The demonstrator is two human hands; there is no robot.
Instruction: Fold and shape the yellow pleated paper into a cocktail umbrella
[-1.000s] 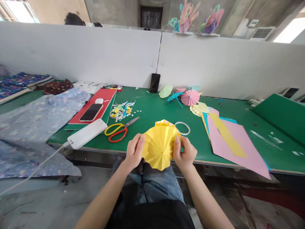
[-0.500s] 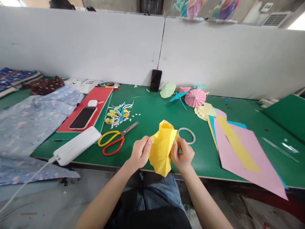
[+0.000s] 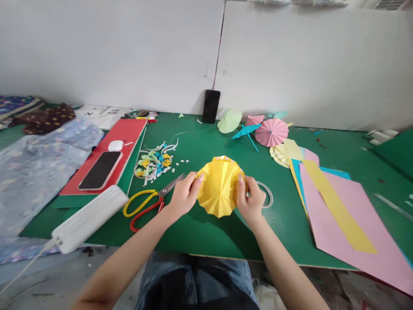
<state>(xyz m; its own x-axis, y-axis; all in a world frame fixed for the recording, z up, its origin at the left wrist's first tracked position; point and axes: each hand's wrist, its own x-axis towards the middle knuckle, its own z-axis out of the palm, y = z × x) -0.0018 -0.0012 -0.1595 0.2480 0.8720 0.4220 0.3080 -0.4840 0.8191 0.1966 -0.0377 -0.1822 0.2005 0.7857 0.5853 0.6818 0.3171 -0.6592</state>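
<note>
A yellow pleated paper fan (image 3: 220,185), spread into a round shape, is held above the green table (image 3: 206,232). My left hand (image 3: 183,193) pinches its left edge and my right hand (image 3: 251,200) pinches its right edge, thumbs on the front. A clear tape ring (image 3: 268,196) lies just right of my right hand. Scissors with yellow and red handles (image 3: 146,204) lie just left of my left hand.
Pink, yellow and blue paper sheets (image 3: 348,215) lie at the right. Small paper umbrellas (image 3: 271,131) and a black phone (image 3: 211,106) stand near the white partition. Paper scraps (image 3: 155,161), a phone on a red board (image 3: 100,170), a white power bank (image 3: 88,217) and patterned cloth (image 3: 35,163) are on the left.
The yellow fan was half folded a moment ago and is spread round again. Both hands moved forward over the table, and the view tilted down.
</note>
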